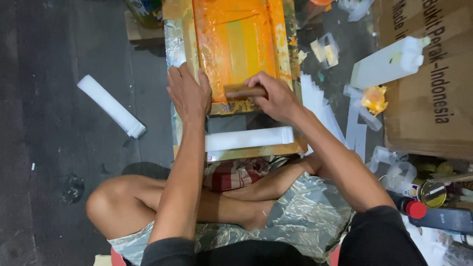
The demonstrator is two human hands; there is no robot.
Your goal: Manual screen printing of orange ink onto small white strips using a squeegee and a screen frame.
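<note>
The right hand [276,96] grips the wooden scraper [245,91] tight and should pull it straight and even, while the left hand [189,93] presses flat, fingers spread, on the orange frame [236,39].

A makeshift screen-printing workshop on a dark floor [59,162] — an ink-smeared orange printing screen [236,44], paper scraps [354,123], a cardboard box [433,79] and small tins and bottles [433,197] crowd around the seated person.

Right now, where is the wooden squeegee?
In the head view the wooden squeegee sits under the right hand, at the near edge of the orange-inked screen frame, beside the left hand.
</note>
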